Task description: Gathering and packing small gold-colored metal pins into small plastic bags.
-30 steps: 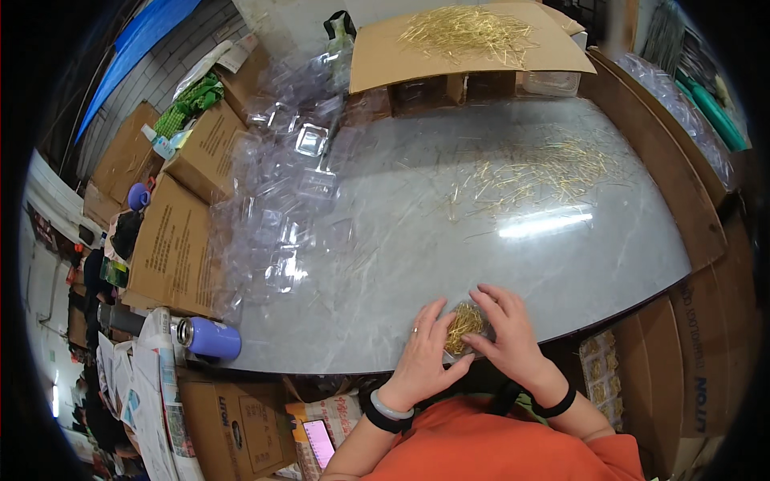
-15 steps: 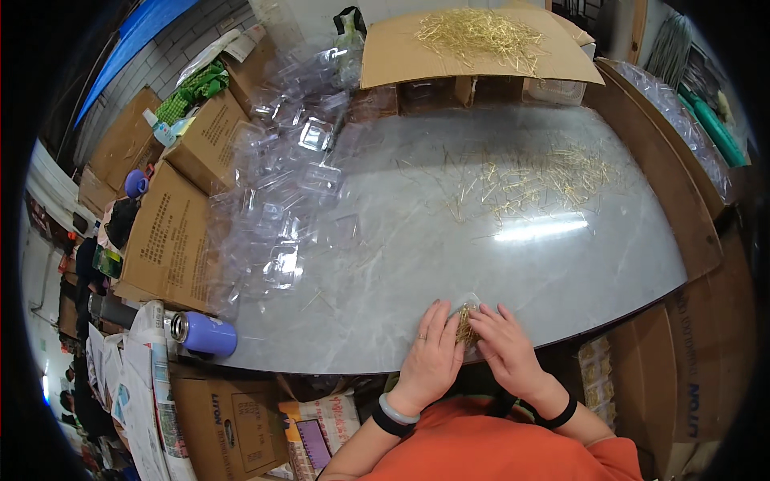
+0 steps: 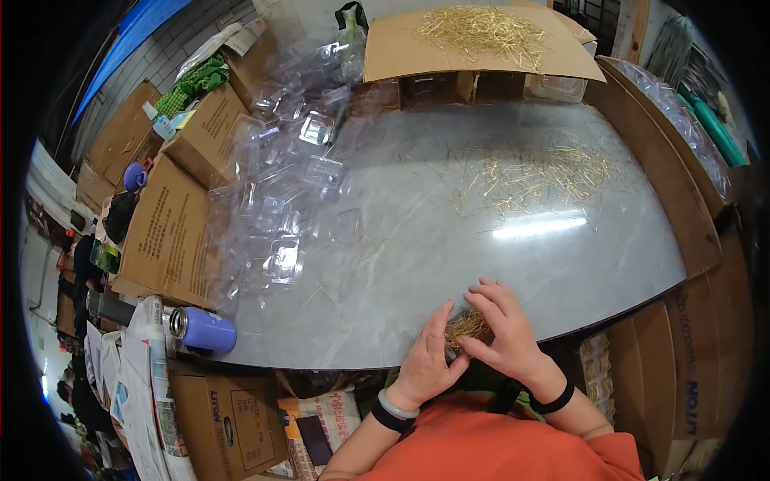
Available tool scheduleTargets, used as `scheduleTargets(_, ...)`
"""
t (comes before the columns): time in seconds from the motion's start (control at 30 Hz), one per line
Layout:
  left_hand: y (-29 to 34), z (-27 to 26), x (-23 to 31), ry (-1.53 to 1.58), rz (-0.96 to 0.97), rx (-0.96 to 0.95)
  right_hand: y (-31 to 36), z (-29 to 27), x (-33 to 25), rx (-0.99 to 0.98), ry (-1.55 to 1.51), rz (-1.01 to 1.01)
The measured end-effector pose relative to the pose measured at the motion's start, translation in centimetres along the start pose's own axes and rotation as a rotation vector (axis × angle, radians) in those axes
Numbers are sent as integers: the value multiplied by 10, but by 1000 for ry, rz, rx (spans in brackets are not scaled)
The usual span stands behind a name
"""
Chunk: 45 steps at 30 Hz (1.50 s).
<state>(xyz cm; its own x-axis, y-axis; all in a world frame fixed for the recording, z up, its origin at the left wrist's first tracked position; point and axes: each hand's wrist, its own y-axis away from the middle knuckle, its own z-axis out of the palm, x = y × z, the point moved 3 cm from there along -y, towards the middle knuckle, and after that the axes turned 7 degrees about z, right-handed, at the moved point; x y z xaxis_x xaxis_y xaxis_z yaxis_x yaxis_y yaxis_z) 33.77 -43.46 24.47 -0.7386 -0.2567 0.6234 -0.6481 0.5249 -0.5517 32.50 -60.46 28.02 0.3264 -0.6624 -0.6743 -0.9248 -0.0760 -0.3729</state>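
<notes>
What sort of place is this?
Probably a small workshop: a grey marbled table holds many clear plastic containers and scattered thin gold-coloured wire-like pieces, with brown cardboard boxes alongside.

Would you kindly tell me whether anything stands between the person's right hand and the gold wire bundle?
Nothing visible does: the gold wire bundle sits between the right hand and left hand, at the near edge of the table. Something transparent would be hard to make out.

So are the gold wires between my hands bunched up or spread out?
Bunched: the gold wires form one compact clump between your left hand and right hand, unlike the scattered wires farther out on the table.
</notes>
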Motion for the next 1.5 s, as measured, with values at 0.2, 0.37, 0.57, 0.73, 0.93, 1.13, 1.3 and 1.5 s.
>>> scheduleTargets(0.2, -2, -2, 0, 62, -15, -32, 5, 11, 15, 9, 26, 35)
scheduleTargets(0.37, -1, -4, -2, 112, -23, -46, 6, 6, 1, 57, 118, 40)
scheduleTargets(0.57, -2, -1, -2, 112, -6, -10, -5, 12, -12, 28, 205, 79)
scheduleTargets(0.73, 0, 0, -4, 120, -31, -14, -1, 12, -8, 6, 173, 64)
scheduleTargets(0.93, -2, -2, 0, 42, 12, -101, 12, 22, 8, 24, -8, 82)
scheduleTargets(1.13, -5, -3, 10, -67, 32, -122, 10, 12, 5, -30, -127, 67)
scheduleTargets(1.3, -1, 1, 7, -115, 79, -109, 24, -14, 9, -119, -68, 70)
scheduleTargets(1.5, -2, 9, 11, -265, 113, -161, 30, -13, 5, -212, 159, 60)
